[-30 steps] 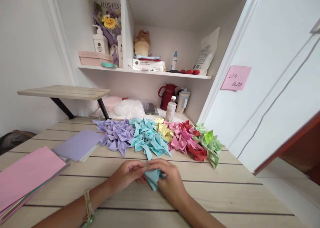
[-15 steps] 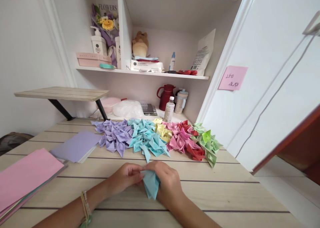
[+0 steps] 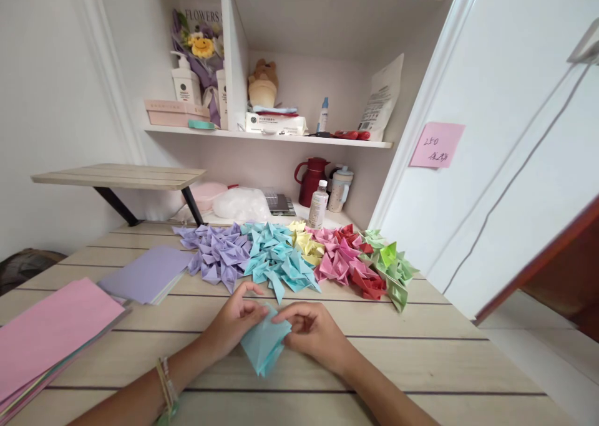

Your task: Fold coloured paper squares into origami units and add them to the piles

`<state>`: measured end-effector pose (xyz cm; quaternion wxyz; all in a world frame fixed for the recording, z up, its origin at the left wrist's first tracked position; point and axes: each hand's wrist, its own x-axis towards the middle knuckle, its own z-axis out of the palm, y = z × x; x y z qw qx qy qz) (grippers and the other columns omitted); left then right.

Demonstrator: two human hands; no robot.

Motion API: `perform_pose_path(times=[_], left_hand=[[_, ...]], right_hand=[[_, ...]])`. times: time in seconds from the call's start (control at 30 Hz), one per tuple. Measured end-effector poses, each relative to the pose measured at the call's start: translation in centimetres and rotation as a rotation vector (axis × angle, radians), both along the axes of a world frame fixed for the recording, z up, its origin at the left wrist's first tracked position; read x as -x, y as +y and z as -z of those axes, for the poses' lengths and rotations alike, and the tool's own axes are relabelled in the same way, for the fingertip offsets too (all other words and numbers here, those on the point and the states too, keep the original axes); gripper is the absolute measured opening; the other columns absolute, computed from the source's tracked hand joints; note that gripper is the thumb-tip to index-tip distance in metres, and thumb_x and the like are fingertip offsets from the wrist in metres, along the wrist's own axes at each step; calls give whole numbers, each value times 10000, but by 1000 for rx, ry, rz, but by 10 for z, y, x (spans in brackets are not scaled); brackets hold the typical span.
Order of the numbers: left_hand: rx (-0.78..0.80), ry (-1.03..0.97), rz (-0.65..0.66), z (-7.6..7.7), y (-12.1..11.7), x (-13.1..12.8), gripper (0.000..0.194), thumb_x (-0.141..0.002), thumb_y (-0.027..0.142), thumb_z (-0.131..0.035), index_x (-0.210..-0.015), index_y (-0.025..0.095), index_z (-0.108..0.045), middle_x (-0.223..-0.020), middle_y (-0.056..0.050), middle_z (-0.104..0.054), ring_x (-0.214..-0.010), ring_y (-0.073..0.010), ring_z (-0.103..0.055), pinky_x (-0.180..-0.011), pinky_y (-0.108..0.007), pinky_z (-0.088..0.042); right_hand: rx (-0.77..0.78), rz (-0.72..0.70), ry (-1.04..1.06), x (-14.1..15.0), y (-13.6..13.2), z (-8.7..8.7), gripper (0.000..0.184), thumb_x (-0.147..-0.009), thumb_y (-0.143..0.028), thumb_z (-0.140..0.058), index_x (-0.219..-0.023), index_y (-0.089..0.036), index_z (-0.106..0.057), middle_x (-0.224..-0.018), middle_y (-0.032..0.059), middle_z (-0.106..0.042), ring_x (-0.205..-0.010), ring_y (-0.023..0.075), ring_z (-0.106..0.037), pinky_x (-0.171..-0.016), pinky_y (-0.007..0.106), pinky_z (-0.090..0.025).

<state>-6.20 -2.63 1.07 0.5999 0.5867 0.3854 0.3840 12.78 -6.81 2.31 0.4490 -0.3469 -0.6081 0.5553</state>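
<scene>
Both my hands hold a light blue folded paper piece (image 3: 264, 346) just above the wooden table (image 3: 421, 357). My left hand (image 3: 234, 323) pinches its upper left edge, fingers closed on the paper. My right hand (image 3: 313, 334) pinches its upper right corner between thumb and fingers. Behind the hands lies a row of folded paper shapes: a purple pile (image 3: 218, 251), a blue pile (image 3: 278, 257), a few yellow ones (image 3: 306, 242), a pink pile (image 3: 334, 257), red ones (image 3: 365, 279) and green ones (image 3: 390, 264).
Flat purple sheets (image 3: 147, 273) and a stack of pink sheets (image 3: 51, 329) lie at the left. A small raised shelf (image 3: 116, 175) stands at the back left. A bottle (image 3: 318, 204), a red jug (image 3: 312, 179) and a mug (image 3: 340, 188) stand behind the piles. A white wall (image 3: 505, 164) with a pink note (image 3: 437, 144) closes the right.
The blue paper has opened out wider and lower between my hands. My right hand has slid off it to the right, and my left hand has lifted its fingers onto the upper edge.
</scene>
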Motion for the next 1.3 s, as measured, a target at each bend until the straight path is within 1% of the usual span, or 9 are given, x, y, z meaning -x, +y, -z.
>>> perform_pose_path(times=[0.1,0.3,0.43,0.5,0.67,0.87,1.07,1.2,1.3], left_hand=[[-26,-30,33,3,1,0,344,-723,415,-657,-893,209,-440,-558,74,-539,-440,-67,-431,-430,-156,-258],[-53,-101,92,-5,0,0,360,-655,433,-711,-859,147,-633,-777,-22,-619,-663,-128,-549,-602,-215,-415],[76,-197,105,-8,-2,-1,556,-467,381,-833,-946,159,-661,-875,-56,-657,-743,-185,-586,-665,-280,-457],[95,-215,99,-9,-4,-1,587,-445,377,-842,-968,172,-671,-908,-63,-672,-803,-214,-595,-703,-305,-465],[-10,-108,25,-9,-4,1,401,-664,432,-700,-952,152,-707,-980,-96,-690,-891,-238,-588,-778,-311,-445],[-141,4,-59,-6,-3,-1,277,-735,405,-635,-730,131,-680,-708,-36,-663,-701,-171,-563,-657,-248,-435],[-66,33,-93,-6,-7,-2,301,-741,439,-617,-828,150,-613,-614,0,-603,-547,-134,-529,-482,-205,-394],[-55,-36,-41,-12,-12,-3,370,-746,406,-630,-1024,178,-541,-661,-6,-637,-577,-136,-562,-532,-215,-419],[-44,-74,32,-14,-14,-5,393,-736,365,-654,-1054,192,-501,-725,-16,-655,-648,-149,-598,-596,-233,-446]], right_hand=[[105,-121,99,1,0,3,255,-609,-195,-725,-861,-160,-714,-702,10,-673,-595,109,-587,-588,222,-454],[8,154,90,-1,6,4,182,-631,-210,-712,-807,-162,-714,-681,16,-671,-573,110,-568,-536,210,-434],[81,143,196,-2,7,1,232,-588,-223,-760,-802,-166,-689,-660,-2,-661,-565,111,-578,-570,228,-461],[119,113,229,-2,6,-2,304,-545,-232,-794,-819,-170,-676,-655,-11,-657,-575,117,-588,-595,244,-476],[56,185,144,-2,5,-3,276,-574,-346,-790,-754,-165,-685,-643,-2,-633,-578,117,-552,-556,228,-450],[-13,258,12,-1,4,-2,300,-703,-445,-681,-663,-148,-665,-614,14,-610,-576,126,-525,-533,224,-419],[4,255,50,4,4,4,345,-726,-496,-637,-759,-153,-651,-668,21,-622,-611,144,-553,-547,237,-440],[10,302,89,4,7,9,410,-717,-475,-659,-963,-150,-614,-575,-17,-571,-499,103,-476,-477,209,-363],[-20,344,76,3,8,9,424,-738,-453,-646,-1023,-146,-584,-516,-51,-492,-462,83,-409,-457,198,-306]])
